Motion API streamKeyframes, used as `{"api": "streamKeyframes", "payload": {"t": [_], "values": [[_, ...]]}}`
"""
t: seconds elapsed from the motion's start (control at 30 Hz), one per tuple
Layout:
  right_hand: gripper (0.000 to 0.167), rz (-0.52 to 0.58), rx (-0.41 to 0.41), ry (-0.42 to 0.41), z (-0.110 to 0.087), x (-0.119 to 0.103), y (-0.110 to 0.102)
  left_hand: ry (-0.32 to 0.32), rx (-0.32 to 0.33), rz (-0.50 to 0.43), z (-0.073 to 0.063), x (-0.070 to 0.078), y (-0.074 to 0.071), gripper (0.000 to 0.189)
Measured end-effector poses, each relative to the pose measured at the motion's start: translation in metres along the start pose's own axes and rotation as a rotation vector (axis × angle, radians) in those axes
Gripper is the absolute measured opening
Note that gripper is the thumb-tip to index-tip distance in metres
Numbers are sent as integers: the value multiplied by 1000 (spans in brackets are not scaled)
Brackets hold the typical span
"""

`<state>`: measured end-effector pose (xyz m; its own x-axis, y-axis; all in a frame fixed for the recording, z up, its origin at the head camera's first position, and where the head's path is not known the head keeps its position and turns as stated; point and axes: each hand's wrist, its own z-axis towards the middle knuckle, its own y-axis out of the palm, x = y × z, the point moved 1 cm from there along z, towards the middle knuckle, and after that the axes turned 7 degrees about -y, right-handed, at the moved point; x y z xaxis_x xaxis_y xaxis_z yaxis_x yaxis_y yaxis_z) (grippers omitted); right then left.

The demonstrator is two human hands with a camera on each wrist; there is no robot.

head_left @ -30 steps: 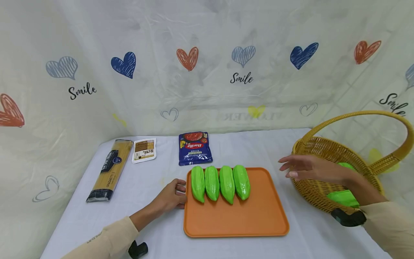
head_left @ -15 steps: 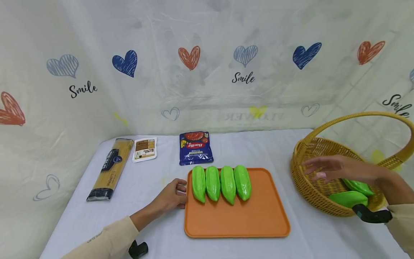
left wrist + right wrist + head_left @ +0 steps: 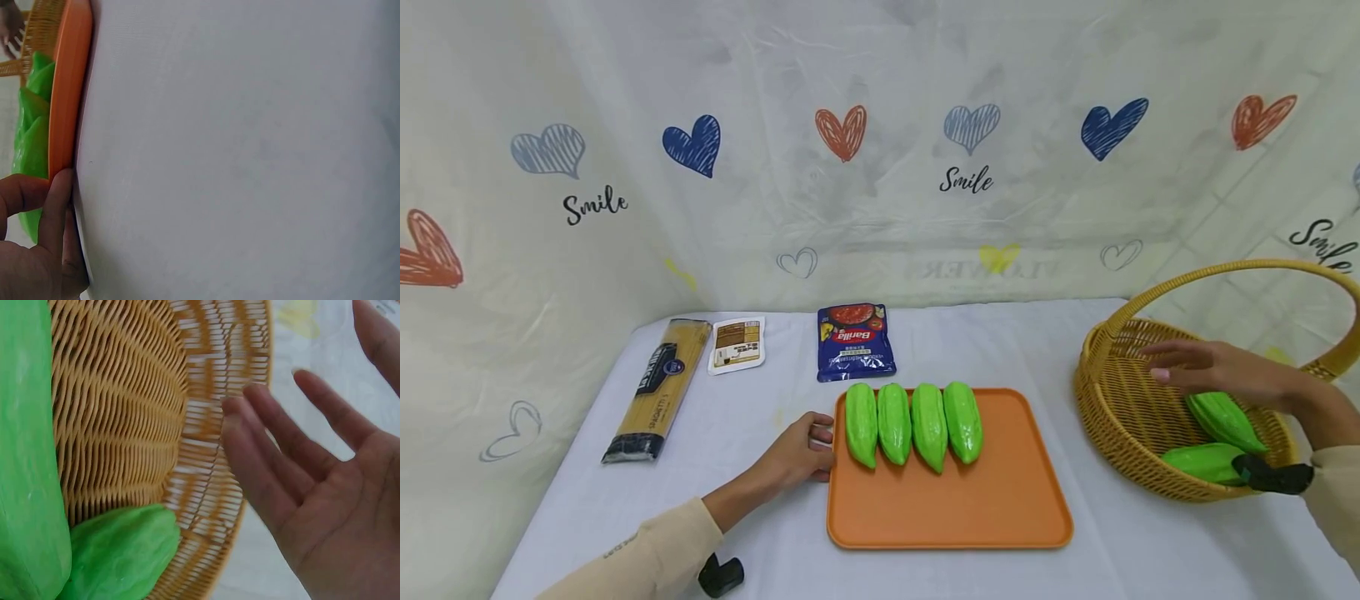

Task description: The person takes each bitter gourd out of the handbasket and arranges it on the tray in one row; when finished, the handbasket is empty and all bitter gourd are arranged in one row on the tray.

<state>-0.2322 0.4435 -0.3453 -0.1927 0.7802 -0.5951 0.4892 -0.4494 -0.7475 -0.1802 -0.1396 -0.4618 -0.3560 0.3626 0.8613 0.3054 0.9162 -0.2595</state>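
Note:
An orange tray [image 3: 955, 517] lies on the white cloth with several green, ridged, gourd-like vegetables [image 3: 929, 427] side by side along its far left part. My left hand [image 3: 796, 452] pinches the tray's left rim; in the left wrist view the thumb and forefinger meet at the tray's edge [image 3: 64, 112]. Over the wicker basket [image 3: 1108, 417] hovers my right hand [image 3: 1232, 373], fingers spread and holding nothing. Two more green gourds lie inside the basket, one farther back [image 3: 1225, 419] and one nearer [image 3: 1202, 461], the latter partly covered by the wrist camera.
A spaghetti pack [image 3: 658, 392] lies at the left, beside a small white and brown packet [image 3: 737, 345]. Behind the tray is a blue sauce pouch [image 3: 855, 342]. The basket's tall arched handle [image 3: 1232, 267] rises at the right, and a patterned curtain [image 3: 880, 208] hangs behind.
My right hand has moved rightward from the basket's left rim to above its inside, uncovering more of the gourds there. The left hand and the tray have stayed in place.

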Motion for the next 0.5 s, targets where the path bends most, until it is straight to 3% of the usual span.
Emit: {"api": "streamKeyframes", "payload": {"t": [0.17,0.5], "values": [[72,-79,49,23,3,15,-2,-2,0,14,1,1,0,63],[81,-53,18,101,8,33,-5,-9,0,18,2,0,1,63]]}}
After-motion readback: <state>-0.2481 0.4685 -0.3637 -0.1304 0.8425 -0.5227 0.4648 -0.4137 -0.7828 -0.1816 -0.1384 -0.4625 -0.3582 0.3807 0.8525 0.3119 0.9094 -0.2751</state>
